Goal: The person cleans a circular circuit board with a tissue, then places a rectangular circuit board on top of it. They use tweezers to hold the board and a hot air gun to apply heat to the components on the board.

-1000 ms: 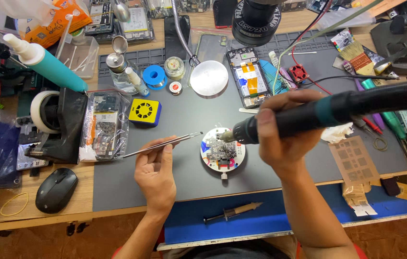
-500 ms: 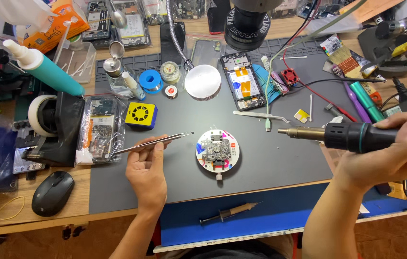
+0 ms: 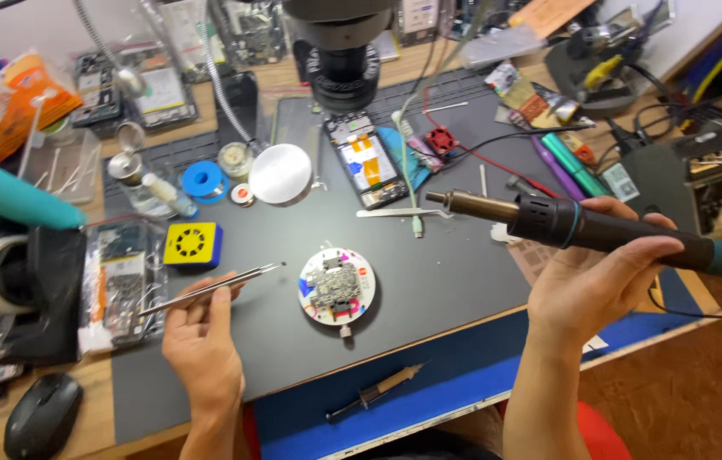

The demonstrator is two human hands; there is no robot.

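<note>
Round white holder [image 3: 337,287] with a small grey circuit board clamped at its centre, flat on the dark grey mat [image 3: 446,273], between both hands and touching neither. Left hand [image 3: 202,341] closed narrowly around slim metal tweezers [image 3: 212,290], tips pointing toward the board yet short of it. Right hand [image 3: 599,273] wrapped firmly about a black hot-air handle [image 3: 582,228], metal nozzle aimed left, raised well right of the board.
</note>
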